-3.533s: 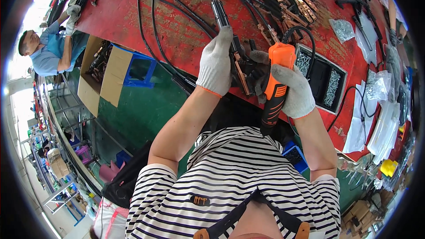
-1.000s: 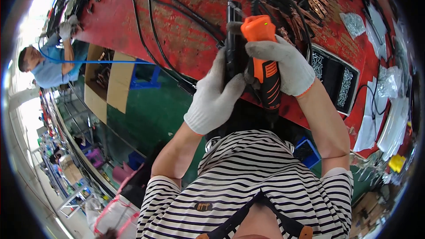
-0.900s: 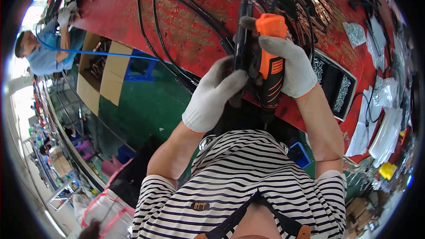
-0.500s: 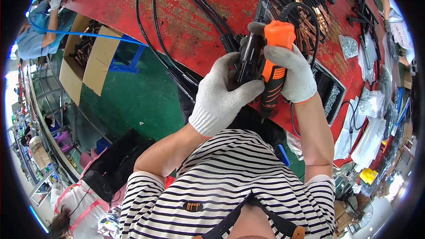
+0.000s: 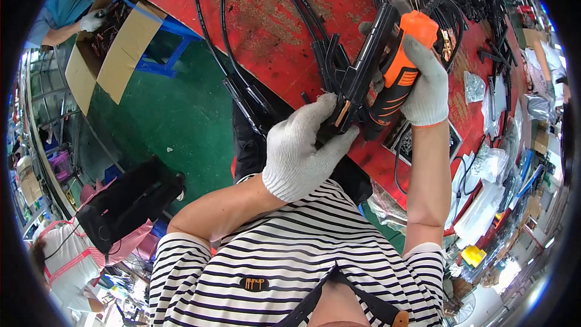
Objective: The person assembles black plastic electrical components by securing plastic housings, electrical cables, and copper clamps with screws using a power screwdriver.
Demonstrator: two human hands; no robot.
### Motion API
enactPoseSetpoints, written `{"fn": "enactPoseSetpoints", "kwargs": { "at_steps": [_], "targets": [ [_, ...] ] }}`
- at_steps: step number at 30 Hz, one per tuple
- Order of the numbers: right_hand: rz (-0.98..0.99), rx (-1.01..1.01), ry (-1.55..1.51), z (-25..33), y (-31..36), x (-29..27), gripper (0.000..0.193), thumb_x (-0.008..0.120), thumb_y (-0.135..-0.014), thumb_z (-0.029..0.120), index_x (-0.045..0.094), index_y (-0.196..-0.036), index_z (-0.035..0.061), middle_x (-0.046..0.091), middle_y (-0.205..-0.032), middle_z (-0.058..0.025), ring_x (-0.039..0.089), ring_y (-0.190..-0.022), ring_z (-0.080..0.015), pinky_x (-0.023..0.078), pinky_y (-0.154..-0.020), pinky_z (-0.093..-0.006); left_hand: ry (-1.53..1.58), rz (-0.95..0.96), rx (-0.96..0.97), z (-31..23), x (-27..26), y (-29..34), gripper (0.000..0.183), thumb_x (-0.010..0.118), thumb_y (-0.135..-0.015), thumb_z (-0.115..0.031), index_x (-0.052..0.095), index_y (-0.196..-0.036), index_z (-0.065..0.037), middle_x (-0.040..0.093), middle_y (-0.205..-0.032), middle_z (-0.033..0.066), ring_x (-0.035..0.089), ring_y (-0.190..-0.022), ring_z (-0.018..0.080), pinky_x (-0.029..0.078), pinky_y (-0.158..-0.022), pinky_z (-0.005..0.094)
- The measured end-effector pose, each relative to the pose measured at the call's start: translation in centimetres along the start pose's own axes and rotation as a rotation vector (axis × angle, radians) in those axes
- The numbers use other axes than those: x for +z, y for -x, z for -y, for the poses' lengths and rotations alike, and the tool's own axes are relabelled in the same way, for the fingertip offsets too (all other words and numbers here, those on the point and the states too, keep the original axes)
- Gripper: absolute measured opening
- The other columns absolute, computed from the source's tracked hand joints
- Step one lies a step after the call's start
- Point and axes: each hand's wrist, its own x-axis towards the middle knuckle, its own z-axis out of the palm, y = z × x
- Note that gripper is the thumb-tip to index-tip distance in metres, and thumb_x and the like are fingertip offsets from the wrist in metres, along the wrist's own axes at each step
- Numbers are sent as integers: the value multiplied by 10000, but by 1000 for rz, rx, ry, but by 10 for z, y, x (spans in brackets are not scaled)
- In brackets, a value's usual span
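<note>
My left hand (image 5: 299, 151), in a white knit glove, grips a black electrode holder (image 5: 365, 60) near its jaw end. A copper strip shows in the jaw between thumb and fingers, and the body slants up and to the right. Wrapped in my gloved right hand (image 5: 428, 91) is an orange and black electric screwdriver (image 5: 399, 75), tilted, its lower end pointing down toward the holder's jaw. Some gray fingertips of the right hand reach across behind the holder. Whether the screwdriver's tip touches the holder is hidden.
More black holders on cables (image 5: 242, 100) hang over the edge of the worn red table (image 5: 254, 18). A tray of screws (image 5: 451, 142) lies at right, near plastic bags (image 5: 474, 86). At left, a co-worker's gloved hand (image 5: 92, 20) is over an open cardboard box (image 5: 130, 54).
The holder has turned so its copper jaw shows, and the screwdriver has shifted right and tilted. The co-worker's hand has moved down to the box.
</note>
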Motion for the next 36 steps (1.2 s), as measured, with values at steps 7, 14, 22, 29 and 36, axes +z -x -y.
{"fn": "enactPoseSetpoints", "kwargs": {
  "at_steps": [7,14,22,29,36],
  "targets": [
    [18,-22,52,-7,-6,-2,598,669,-948,212,477,-1509,138,695,-1228,-171,730,-924,-216,631,-705,-337,78,25,65,-1,-3,2,548,823,-862,-21,580,-1347,61,736,-1049,127,734,-873,145,610,-787,283],
    [-50,-18,52,-6,-3,0,523,663,-947,205,535,-1449,133,713,-1154,-144,738,-892,-215,632,-682,-343,843,233,-717,-19,-26,-19,345,658,-988,-79,575,-1269,102,694,-1081,139,726,-918,210,641,-808,355],
    [-112,40,83,-1,-2,4,440,683,-928,206,586,-1349,125,731,-1105,-132,738,-796,-217,614,-601,-334,670,189,-660,-20,-28,-14,340,761,-911,-17,621,-1201,92,706,-1085,143,714,-929,169,622,-811,321],
    [-226,6,107,-2,1,20,333,704,-898,157,632,-1212,72,728,-997,-98,719,-741,-199,589,-586,-323,473,119,-469,-16,-19,-10,409,844,-858,-77,621,-1166,73,734,-997,112,694,-878,112,580,-780,268],
    [-182,173,61,-11,28,26,342,765,-800,-9,637,-1114,36,697,-890,-64,709,-748,-179,594,-684,-325,600,124,-509,-19,-14,-12,450,864,-837,-80,597,-1167,68,738,-949,121,702,-832,119,581,-730,273]
  ]
}}
